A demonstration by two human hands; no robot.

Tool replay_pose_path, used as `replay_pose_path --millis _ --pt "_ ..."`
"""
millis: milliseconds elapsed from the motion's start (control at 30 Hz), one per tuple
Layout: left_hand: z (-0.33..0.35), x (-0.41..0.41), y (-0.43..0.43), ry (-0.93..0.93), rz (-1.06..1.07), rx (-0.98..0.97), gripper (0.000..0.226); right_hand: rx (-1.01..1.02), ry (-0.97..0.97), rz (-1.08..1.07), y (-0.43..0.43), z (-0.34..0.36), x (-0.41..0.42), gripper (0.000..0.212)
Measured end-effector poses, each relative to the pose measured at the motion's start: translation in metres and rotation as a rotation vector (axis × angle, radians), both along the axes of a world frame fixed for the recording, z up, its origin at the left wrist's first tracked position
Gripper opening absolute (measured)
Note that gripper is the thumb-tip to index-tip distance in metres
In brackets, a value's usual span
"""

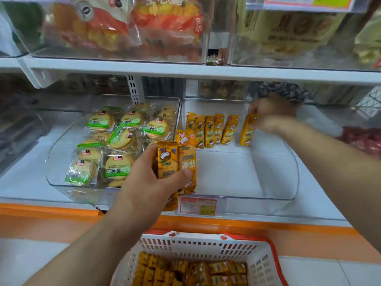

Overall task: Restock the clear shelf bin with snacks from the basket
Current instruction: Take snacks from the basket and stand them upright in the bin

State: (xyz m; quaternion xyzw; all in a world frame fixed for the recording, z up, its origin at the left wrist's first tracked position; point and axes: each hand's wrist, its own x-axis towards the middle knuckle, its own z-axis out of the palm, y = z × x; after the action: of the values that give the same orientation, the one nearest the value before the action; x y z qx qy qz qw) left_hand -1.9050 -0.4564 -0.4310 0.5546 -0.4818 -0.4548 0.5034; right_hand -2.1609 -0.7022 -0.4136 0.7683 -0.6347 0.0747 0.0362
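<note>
L hand [148, 182] grips several oblong orange snack packs [186, 159] at clear bin [226, 174] front. R hand [270, 118] pinches one pack [246, 132] upright nr back row [210, 131]. More in white basket [266, 265] below.

We see the white shelf [22, 182] carrying two clear bins side by side, a biscuit bin [59, 153] and the snack bin [237, 174].

One basket [266, 263], two hands [148, 182] [272, 116], five standing packs [209, 131]
</note>
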Motion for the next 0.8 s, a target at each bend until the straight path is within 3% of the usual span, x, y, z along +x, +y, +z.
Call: replay_pose_path --millis 233,400,500,600,700,800 --pt "-0.008 -0.005 -0.004 -0.012 -0.061 0.034 0.031 0.053 0.183 0.058 -0.01 -0.001 0.011 0.029" --pt "-0.004 -0.017 0.001 0.01 -0.108 0.03 0.042 -0.026 0.127 0.052 -0.004 0.002 0.009 0.036" --pt "0.002 -0.021 0.006 -0.005 -0.119 0.042 0.048 -0.038 -0.046 0.063 0.025 0.013 0.001 0.039" --pt "0.006 -0.024 0.012 -0.019 -0.136 0.064 0.046 0.026 -0.425 0.221 0.078 0.018 0.003 0.023" --pt "0.009 -0.028 0.015 -0.005 -0.153 0.067 0.036 0.228 -0.831 0.417 0.143 0.021 0.021 0.013" --pt "0.01 -0.034 0.019 0.022 -0.188 0.06 0.034 0.466 -0.941 0.48 0.186 0.019 0.033 0.025"
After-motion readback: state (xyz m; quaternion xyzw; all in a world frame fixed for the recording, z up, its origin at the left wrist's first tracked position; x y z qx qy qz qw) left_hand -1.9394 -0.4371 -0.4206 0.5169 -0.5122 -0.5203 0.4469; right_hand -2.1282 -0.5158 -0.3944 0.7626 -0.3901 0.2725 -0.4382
